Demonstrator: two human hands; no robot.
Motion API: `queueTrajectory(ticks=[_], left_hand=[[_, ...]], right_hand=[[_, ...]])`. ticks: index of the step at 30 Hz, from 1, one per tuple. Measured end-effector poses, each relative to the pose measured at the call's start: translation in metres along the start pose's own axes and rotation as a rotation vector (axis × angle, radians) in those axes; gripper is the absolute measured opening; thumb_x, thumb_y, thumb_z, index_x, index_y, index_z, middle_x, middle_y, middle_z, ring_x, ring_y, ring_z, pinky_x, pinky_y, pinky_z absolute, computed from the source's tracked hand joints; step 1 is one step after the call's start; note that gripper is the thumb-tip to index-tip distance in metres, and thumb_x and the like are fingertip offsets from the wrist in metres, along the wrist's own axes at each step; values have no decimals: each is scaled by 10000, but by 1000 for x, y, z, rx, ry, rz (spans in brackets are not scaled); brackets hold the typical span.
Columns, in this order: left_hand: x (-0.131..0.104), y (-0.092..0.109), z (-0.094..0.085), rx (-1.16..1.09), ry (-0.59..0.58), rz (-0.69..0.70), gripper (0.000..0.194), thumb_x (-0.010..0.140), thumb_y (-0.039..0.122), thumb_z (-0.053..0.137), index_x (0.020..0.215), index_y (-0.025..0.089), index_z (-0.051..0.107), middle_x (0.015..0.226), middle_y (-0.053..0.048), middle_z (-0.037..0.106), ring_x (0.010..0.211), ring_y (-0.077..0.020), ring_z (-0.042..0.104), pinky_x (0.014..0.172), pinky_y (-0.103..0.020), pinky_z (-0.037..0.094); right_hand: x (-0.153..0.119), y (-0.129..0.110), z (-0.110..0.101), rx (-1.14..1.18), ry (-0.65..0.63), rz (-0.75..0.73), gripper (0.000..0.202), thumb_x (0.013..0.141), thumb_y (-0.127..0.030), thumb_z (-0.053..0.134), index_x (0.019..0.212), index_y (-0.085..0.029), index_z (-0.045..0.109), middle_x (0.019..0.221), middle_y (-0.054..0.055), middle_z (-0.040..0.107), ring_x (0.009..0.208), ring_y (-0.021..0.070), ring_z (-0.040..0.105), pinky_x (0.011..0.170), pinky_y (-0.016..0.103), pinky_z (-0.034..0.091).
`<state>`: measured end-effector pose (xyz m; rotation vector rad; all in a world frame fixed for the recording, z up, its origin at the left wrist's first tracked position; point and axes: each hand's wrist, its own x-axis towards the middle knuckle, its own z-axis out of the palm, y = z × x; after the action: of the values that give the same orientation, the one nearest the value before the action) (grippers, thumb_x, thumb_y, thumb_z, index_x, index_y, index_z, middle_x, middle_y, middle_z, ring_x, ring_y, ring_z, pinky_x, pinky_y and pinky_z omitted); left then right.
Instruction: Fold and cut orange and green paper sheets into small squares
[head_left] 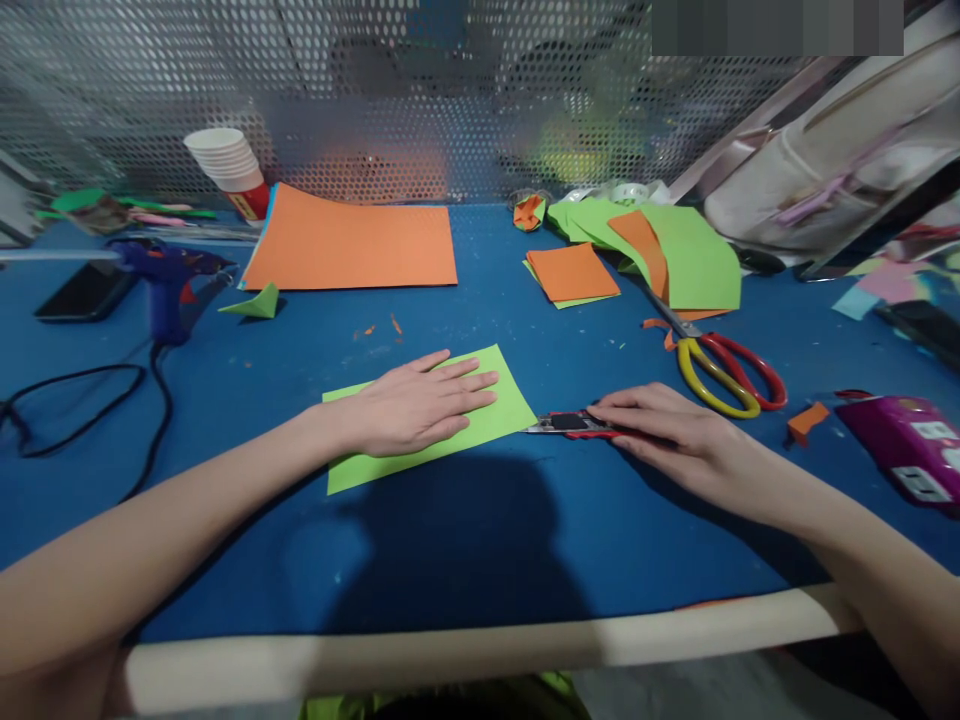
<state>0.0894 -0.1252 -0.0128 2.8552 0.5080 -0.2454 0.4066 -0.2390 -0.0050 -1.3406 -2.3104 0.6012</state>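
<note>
A light green sheet of paper [504, 400] lies on the blue table, slightly askew. My left hand [416, 402] rests flat on it with the fingers stretched out to the right. Just beyond the sheet's right corner, my right hand [671, 430] grips a red and black utility knife [562, 424] lying low along the table. The knife's tip points left and meets the paper's corner. Part of the handle is hidden under my fingers.
Scissors [724, 375] with red and yellow handles lie right of centre, near green sheets [697, 250] and small orange squares [574, 272]. Orange paper [360, 247], stacked cups [225, 160] and a blue glue gun [169, 290] with its cord sit left. A purple packet [904, 445] lies far right.
</note>
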Motion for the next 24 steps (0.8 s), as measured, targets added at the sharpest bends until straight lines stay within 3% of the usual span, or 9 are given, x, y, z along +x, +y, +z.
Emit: queueTrajectory(ticks=[12,24], left_hand=[[0,-2,1,-17,18,5,506,1032,407,215,1511,285,323,1617,23,225,1510,-147,108,1219,-382,0],[0,-1,0,-6,10,4,512,1031,395,221,1515,260,320,1617,14,225,1511,-153,106,1219,-389,5]], right_hand=[[-2,-9,4,10,0,16,345,975,-309,455,1269,-290,634,1202,104,649,1113,260,598,911,453,529],[0,-18,7,2,-11,3,347,974,-278,462,1283,-284,621,1204,93,642,1120,239,595,918,407,526]])
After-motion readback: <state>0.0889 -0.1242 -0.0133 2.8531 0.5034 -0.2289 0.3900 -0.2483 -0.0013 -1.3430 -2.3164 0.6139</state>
